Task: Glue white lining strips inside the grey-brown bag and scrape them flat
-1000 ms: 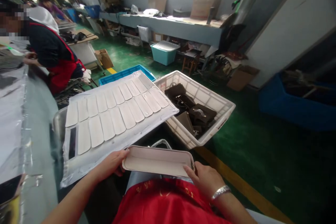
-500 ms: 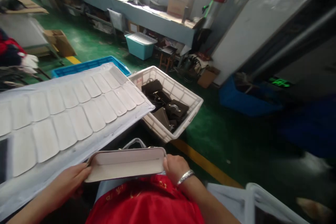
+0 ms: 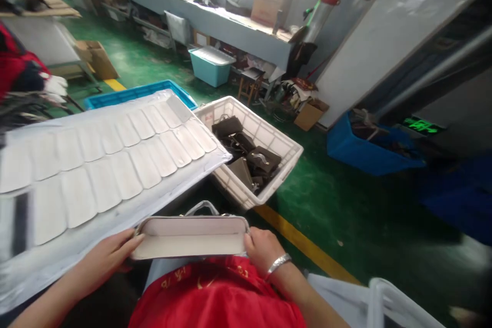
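Observation:
In front of my red apron (image 3: pixel 215 297) I hold a handbag (image 3: pixel 192 246) at both ends, its pale inside facing up at me. A handle (image 3: pixel 202 207), seemingly wrapped in plastic, stands up on its far side. My left hand (image 3: pixel 120 249) is closed round the left end, thumb on the rim. My right hand (image 3: pixel 265 250), below a silver bracelet, grips the right end. The fingers under the bag are hidden. To the left, a white-covered table (image 3: pixel 169 210) carries two rows of overlapping white panels (image 3: pixel 126 174).
Beyond the bag stands a white crate (image 3: pixel 282 171) with dark bags (image 3: pixel 263 159) in it. A blue crate (image 3: pixel 134 93) shows behind the table, and a white bin rim (image 3: pixel 378 297) is at lower right. Farther off are a blue tub (image 3: pixel 357 148) and a long workbench (image 3: pixel 230 25).
The view has shifted slightly, so the surroundings sit a little farther right. The handbag has levelled a little, and both hands keep hold of its ends.

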The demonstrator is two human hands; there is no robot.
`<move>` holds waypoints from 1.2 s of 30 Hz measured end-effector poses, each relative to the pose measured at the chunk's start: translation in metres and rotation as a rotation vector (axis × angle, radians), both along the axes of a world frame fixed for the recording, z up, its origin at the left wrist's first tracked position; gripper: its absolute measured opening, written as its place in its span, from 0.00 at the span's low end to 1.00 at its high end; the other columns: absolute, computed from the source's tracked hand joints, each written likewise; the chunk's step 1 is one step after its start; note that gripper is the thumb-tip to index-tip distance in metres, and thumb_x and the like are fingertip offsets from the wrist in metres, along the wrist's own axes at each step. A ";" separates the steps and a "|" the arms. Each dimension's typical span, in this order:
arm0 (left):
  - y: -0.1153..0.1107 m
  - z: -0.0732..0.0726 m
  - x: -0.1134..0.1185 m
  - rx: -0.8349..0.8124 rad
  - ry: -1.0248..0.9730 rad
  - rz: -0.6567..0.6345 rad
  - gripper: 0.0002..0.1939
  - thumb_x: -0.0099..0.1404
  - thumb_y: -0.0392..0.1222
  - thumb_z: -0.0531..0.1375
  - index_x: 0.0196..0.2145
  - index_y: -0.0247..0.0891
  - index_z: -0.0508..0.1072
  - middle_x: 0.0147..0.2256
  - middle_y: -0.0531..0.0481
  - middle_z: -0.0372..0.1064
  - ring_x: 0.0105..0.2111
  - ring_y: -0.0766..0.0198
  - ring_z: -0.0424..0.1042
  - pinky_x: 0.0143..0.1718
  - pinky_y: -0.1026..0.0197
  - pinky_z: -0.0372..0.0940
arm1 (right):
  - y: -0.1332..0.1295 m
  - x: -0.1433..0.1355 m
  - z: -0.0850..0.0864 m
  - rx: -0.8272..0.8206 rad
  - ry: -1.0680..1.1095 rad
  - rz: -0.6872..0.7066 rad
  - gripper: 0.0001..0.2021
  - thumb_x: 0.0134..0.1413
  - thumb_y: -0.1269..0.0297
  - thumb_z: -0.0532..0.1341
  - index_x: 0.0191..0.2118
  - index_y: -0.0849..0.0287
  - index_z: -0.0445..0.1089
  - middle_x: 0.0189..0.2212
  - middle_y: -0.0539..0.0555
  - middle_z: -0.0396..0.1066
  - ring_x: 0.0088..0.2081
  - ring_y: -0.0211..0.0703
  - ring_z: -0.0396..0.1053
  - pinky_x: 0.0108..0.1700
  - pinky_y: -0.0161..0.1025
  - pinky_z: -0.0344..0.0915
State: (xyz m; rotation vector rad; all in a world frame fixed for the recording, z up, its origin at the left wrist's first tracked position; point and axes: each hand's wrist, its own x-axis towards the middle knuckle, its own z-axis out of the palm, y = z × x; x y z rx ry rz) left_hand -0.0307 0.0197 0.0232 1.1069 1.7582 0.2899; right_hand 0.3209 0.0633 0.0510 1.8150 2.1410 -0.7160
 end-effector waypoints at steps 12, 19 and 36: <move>0.013 0.015 0.011 0.112 0.067 -0.120 0.21 0.59 0.58 0.49 0.22 0.38 0.64 0.19 0.52 0.61 0.22 0.62 0.65 0.23 0.62 0.61 | 0.003 0.005 -0.020 -0.042 0.091 -0.046 0.16 0.62 0.67 0.44 0.30 0.62 0.67 0.28 0.59 0.73 0.31 0.46 0.71 0.32 0.38 0.55; 0.013 0.012 0.009 0.043 0.019 -0.132 0.19 0.61 0.55 0.45 0.23 0.40 0.60 0.18 0.55 0.59 0.18 0.63 0.64 0.18 0.63 0.60 | 0.004 0.003 -0.020 -0.035 0.024 -0.017 0.16 0.62 0.66 0.44 0.33 0.63 0.67 0.30 0.61 0.73 0.34 0.51 0.72 0.32 0.40 0.56; 0.014 0.011 -0.003 -0.086 -0.180 -0.097 0.30 0.60 0.67 0.39 0.30 0.38 0.64 0.22 0.51 0.65 0.26 0.58 0.72 0.26 0.58 0.68 | 0.005 0.011 -0.011 -0.094 0.254 -0.015 0.21 0.63 0.54 0.45 0.28 0.62 0.66 0.27 0.58 0.73 0.30 0.43 0.71 0.30 0.34 0.57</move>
